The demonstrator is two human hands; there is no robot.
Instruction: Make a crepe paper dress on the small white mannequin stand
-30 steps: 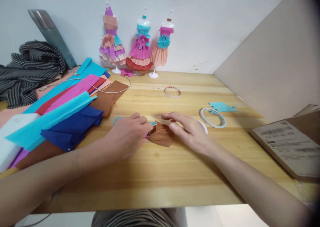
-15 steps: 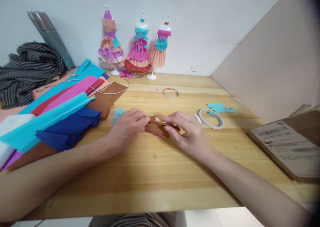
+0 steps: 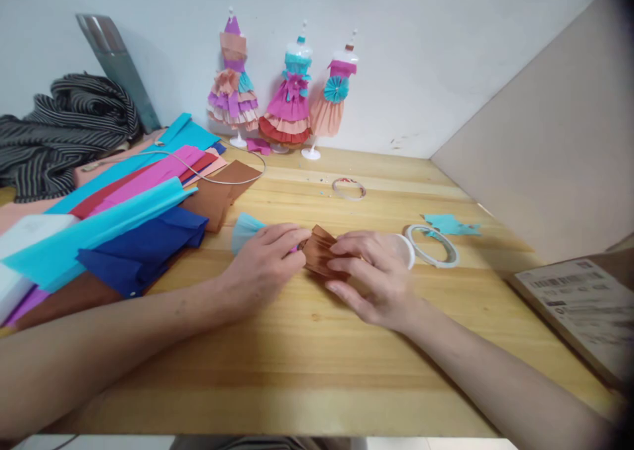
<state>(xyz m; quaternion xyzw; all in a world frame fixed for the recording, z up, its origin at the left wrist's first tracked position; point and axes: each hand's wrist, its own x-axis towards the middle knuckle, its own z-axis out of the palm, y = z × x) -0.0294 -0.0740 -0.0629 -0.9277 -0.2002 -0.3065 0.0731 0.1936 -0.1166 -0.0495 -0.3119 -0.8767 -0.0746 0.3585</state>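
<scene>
Brown pleated crepe paper [image 3: 317,252] lies between my hands above the table, fanned wider at its left end. My left hand [image 3: 277,255] is closed, thumb and fingers pinched at the paper's left edge, with a bit of magenta showing by the fingertips. My right hand [image 3: 374,271] curls loosely over the paper's right part, fingers a little apart and thumb below. A light blue pleated piece [image 3: 245,232] sticks out behind my left hand. A white round disc [image 3: 405,252] shows beside my right hand; whether it joins the brown piece is hidden.
Three small dress stands, with a purple-peach [image 3: 232,86], a blue-magenta [image 3: 292,100] and a peach dress [image 3: 329,106], stand by the wall. Coloured crepe sheets [image 3: 113,225] pile up left. Tape rolls [image 3: 436,263], a turquoise scrap [image 3: 448,224] and a cardboard box [image 3: 569,304] lie right.
The brown paper has turned and now shows a wider pleated face. My right fingers have spread from a pinch to lie over it. The whole view has shifted slightly.
</scene>
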